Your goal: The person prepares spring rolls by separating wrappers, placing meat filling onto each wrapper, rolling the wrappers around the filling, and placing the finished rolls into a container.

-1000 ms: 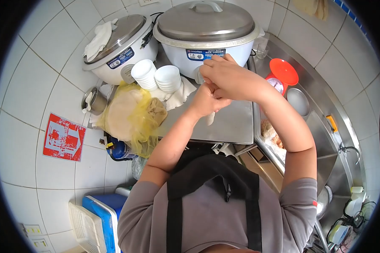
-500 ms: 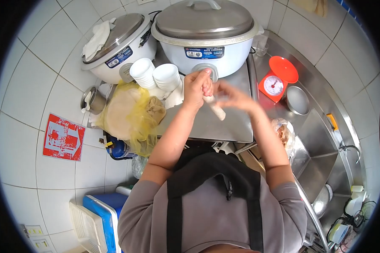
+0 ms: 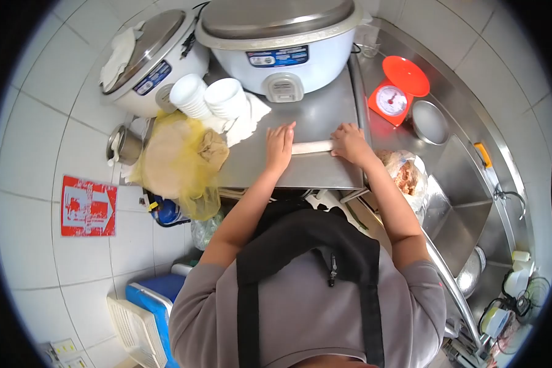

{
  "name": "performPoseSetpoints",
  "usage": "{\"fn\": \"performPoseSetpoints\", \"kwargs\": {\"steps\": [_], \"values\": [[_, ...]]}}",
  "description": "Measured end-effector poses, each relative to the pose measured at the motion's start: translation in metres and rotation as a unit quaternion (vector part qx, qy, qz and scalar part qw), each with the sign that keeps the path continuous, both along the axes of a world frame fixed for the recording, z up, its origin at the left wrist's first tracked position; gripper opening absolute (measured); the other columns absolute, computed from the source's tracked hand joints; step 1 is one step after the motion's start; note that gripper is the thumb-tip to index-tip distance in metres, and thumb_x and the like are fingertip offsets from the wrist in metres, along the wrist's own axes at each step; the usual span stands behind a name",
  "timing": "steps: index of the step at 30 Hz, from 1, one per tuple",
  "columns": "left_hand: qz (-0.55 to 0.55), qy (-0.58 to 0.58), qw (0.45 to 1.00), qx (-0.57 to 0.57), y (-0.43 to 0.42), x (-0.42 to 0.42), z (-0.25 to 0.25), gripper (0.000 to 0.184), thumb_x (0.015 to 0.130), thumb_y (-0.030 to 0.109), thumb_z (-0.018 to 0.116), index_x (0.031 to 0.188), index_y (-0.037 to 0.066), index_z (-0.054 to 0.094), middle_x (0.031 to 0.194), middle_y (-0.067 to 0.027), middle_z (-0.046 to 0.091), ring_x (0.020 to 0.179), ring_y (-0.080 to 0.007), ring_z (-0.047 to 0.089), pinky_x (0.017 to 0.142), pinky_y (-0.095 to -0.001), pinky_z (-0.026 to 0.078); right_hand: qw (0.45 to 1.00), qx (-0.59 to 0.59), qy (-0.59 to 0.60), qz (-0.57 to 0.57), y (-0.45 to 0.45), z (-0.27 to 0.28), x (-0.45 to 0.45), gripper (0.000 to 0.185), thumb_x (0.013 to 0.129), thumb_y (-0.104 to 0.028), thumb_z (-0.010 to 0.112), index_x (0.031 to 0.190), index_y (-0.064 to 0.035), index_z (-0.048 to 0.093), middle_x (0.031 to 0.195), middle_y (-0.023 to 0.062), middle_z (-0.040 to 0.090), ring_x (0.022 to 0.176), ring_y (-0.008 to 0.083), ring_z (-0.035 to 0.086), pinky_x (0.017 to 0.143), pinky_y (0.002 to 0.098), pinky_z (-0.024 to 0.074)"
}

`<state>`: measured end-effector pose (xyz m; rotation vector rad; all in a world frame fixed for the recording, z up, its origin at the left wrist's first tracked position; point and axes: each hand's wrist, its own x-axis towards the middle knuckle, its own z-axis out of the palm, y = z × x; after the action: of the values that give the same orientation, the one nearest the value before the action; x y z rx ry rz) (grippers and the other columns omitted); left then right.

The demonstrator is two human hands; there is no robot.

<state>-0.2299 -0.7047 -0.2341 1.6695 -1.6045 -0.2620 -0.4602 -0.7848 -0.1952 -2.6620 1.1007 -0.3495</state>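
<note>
A pale, thin cylindrical roll (image 3: 313, 147) lies crosswise on the steel tabletop, between my two hands. My left hand (image 3: 280, 147) rests at its left end, with the fingers stretched out and pointing away from me. At the other end, my right hand (image 3: 351, 144) has its fingers bent over the roll and hides that tip. What the roll is made of cannot be made out. Left of my hands sits a yellow plastic bag (image 3: 193, 184) around a pale, round, flat stack (image 3: 168, 156), with a brown bundle (image 3: 213, 150) beside it.
Two rice cookers (image 3: 325, 58) stand behind the steel table (image 3: 313, 175). White cups (image 3: 224, 98) and a cloth (image 3: 249, 119) are near them. On the right are a red scale (image 3: 389, 101), a metal bowl (image 3: 430, 122), a clear bag of reddish food (image 3: 406, 178) and a sink (image 3: 466, 214).
The roll has come down from my raised left hand onto the tabletop and now lies crosswise. My right hand has moved to its right end. The camera view has shifted a little.
</note>
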Motion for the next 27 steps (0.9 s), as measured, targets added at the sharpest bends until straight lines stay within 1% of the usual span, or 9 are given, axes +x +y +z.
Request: {"fn": "performPoseSetpoints", "kwargs": {"steps": [3, 7, 10, 15, 18, 21, 23, 26, 27], "values": [[0.037, -0.154, 0.987, -0.028, -0.001, -0.008, -0.023, 0.047, 0.098, 0.034, 0.031, 0.129, 0.003, 0.048, 0.128, -0.0138, 0.052, 0.128, -0.0298, 0.039, 0.111, -0.0535, 0.010, 0.983, -0.099, -0.044, -0.151, -0.017, 0.008, -0.044, 0.042, 0.074, -0.035, 0.069, 0.105, -0.0073, 0.065, 0.118, 0.0128, 0.052, 0.116, 0.0316, 0.042, 0.092, 0.0494, 0.0364], [0.059, -0.140, 0.986, 0.072, -0.003, -0.010, -0.016, 0.054, 0.097, 0.039, 0.033, 0.135, 0.001, 0.039, 0.139, -0.0140, 0.042, 0.136, -0.0292, 0.026, 0.111, -0.0548, 0.005, 0.909, -0.078, -0.015, -0.410, -0.079, 0.012, -0.154, 0.056, 0.086, -0.056, 0.049, 0.100, -0.0069, 0.070, 0.126, 0.0160, 0.047, 0.122, 0.0338, 0.037, 0.099, 0.0528, 0.0295], [0.057, -0.110, 0.989, 0.076, 0.004, -0.011, -0.008, 0.056, 0.096, 0.039, 0.034, 0.136, 0.000, 0.037, 0.140, -0.0137, 0.039, 0.137, -0.0291, 0.023, 0.111, -0.0554, 0.004, 0.860, -0.108, 0.086, -0.492, -0.097, -0.019, -0.219, 0.065, 0.090, -0.061, 0.034, 0.099, -0.0075, 0.071, 0.131, 0.0165, 0.046, 0.127, 0.0347, 0.033, 0.100, 0.0551, 0.0262], [0.029, -0.076, 0.996, 0.046, 0.017, -0.007, -0.003, 0.053, 0.095, 0.037, 0.038, 0.132, 0.000, 0.042, 0.136, -0.0146, 0.043, 0.134, -0.0298, 0.028, 0.111, -0.0529, 0.008, 0.865, -0.092, 0.176, -0.460, -0.093, -0.030, -0.235, 0.073, 0.092, -0.062, 0.024, 0.102, -0.0056, 0.070, 0.134, 0.0170, 0.045, 0.129, 0.0357, 0.031, 0.099, 0.0586, 0.0258], [0.002, -0.055, 0.998, 0.012, 0.026, 0.002, 0.004, 0.045, 0.092, 0.032, 0.048, 0.125, 0.002, 0.050, 0.123, -0.0144, 0.053, 0.121, -0.0308, 0.042, 0.110, -0.0499, 0.014, 0.858, -0.079, -0.003, -0.507, -0.100, -0.029, -0.237, 0.073, 0.094, -0.059, 0.024, 0.099, -0.0026, 0.070, 0.129, 0.0190, 0.050, 0.129, 0.0343, 0.033, 0.102, 0.0526, 0.0267], [-0.018, -0.065, 0.998, 0.012, 0.031, 0.008, 0.005, 0.038, 0.087, 0.027, 0.058, 0.117, 0.004, 0.057, 0.107, -0.0122, 0.060, 0.105, -0.0296, 0.054, 0.108, -0.0472, 0.020, 0.887, 0.031, -0.288, -0.359, -0.069, 0.007, -0.201, 0.068, 0.095, -0.054, 0.028, 0.096, -0.0003, 0.070, 0.115, 0.0195, 0.060, 0.120, 0.0301, 0.046, 0.099, 0.0427, 0.0339], [-0.032, -0.066, 0.997, 0.008, 0.034, 0.011, 0.003, 0.036, 0.083, 0.024, 0.063, 0.114, 0.005, 0.059, 0.100, -0.0103, 0.062, 0.097, -0.0279, 0.057, 0.107, -0.0458, 0.023, 0.860, 0.164, -0.413, -0.250, -0.048, -0.002, -0.147, 0.060, 0.096, -0.049, 0.031, 0.101, -0.0020, 0.068, 0.103, 0.0172, 0.065, 0.097, 0.0256, 0.059, 0.090, 0.0375, 0.0413], [-0.046, -0.063, 0.997, 0.011, 0.035, 0.014, 0.003, 0.036, 0.081, 0.026, 0.066, 0.110, 0.006, 0.061, 0.097, -0.0075, 0.062, 0.097, -0.0253, 0.058, 0.106, -0.0453, 0.023, 0.920, 0.132, -0.339, -0.145, 0.018, 0.008, -0.035, 0.040, 0.097, -0.030, 0.040, 0.102, 0.0012, 0.065, 0.104, 0.0176, 0.064, 0.102, 0.0303, 0.058, 0.093, 0.0403, 0.0402], [-0.041, -0.057, 0.997, 0.010, 0.035, 0.014, 0.003, 0.036, 0.080, 0.025, 0.067, 0.110, 0.006, 0.061, 0.097, -0.0070, 0.063, 0.097, -0.0248, 0.058, 0.106, -0.0455, 0.022, 0.969, 0.019, -0.219, -0.114, 0.037, 0.008, -0.005, 0.034, 0.096, -0.025, 0.042, 0.107, 0.0006, 0.062, 0.110, 0.0187, 0.062, 0.109, 0.0334, 0.054, 0.098, 0.0437, 0.0370]]}}
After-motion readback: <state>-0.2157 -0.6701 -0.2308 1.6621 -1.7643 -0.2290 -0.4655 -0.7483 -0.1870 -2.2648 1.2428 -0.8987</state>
